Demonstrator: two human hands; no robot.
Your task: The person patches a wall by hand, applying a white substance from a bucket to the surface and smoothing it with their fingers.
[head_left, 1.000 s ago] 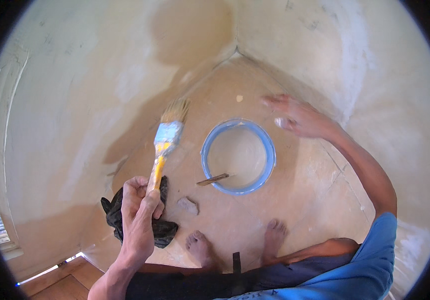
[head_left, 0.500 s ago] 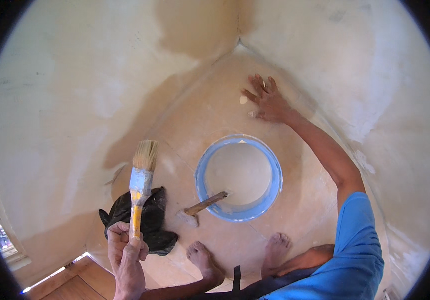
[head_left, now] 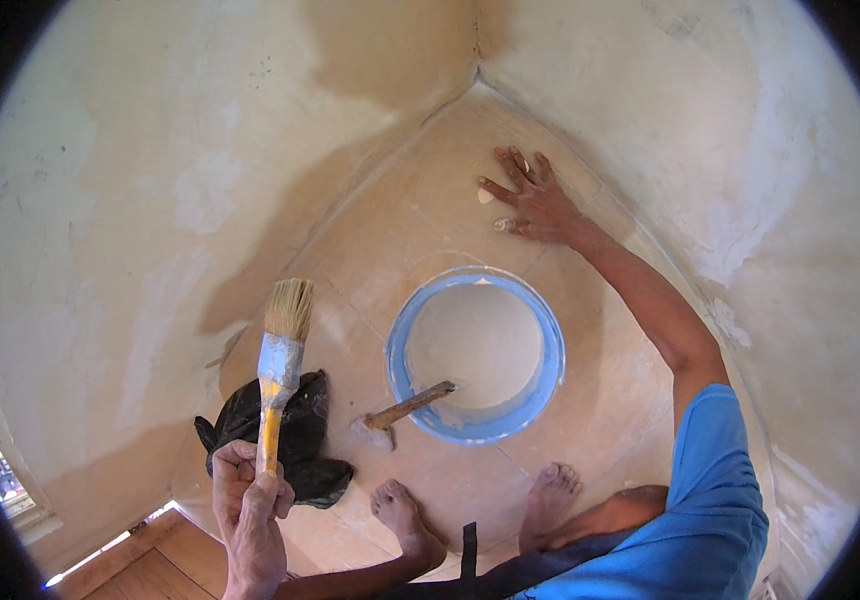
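Noted on floor (head_left: 365,255): blue bucket (head_left: 552,355) of pale mix (head_left: 475,340); black plastic (head_left: 308,425) to its left. Found brush (head_left: 279,365) farther left of bucket than a second ago, pinched by handle in fingers of left hand (head_left: 250,518). Found right hand (head_left: 545,212) beyond bucket after leftward shift, fingers spread; cannot tell if touching floor. Suggests brief brushing pause.

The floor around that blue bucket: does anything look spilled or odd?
A pale spot by the right hand stands out against the tan floor; whether drip or flake, I can't tell. A brown stick also slants across the rim of the bucket, one end outside.
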